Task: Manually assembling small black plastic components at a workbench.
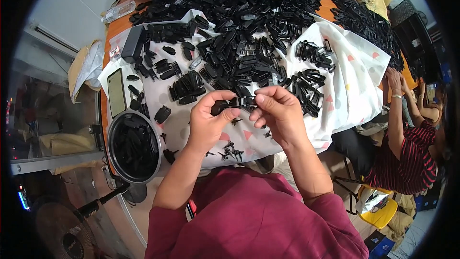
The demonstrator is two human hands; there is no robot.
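Just above the near part of the cloth, my left hand [209, 117] pinches a small black plastic part [235, 101] between thumb and forefinger. My right hand [280, 114] is closed at the other end of it, thumb against forefinger, with the lower fingers curled. Fingertips cover much of the part, so its exact kind is hidden. Beyond the hands lies a heap of similar long black plastic pieces [249, 60]. Several tiny spiky black pieces [232, 152] are scattered on the cloth below my wrists.
A white patterned cloth [350, 100] covers the table. To the left are a round bowl [111, 151] of black pieces, a phone [116, 93], a black box [133, 44] and a plastic bottle [118, 11]. A person in a striped shirt [407, 158] sits at right; a fan [67, 235] stands lower left.
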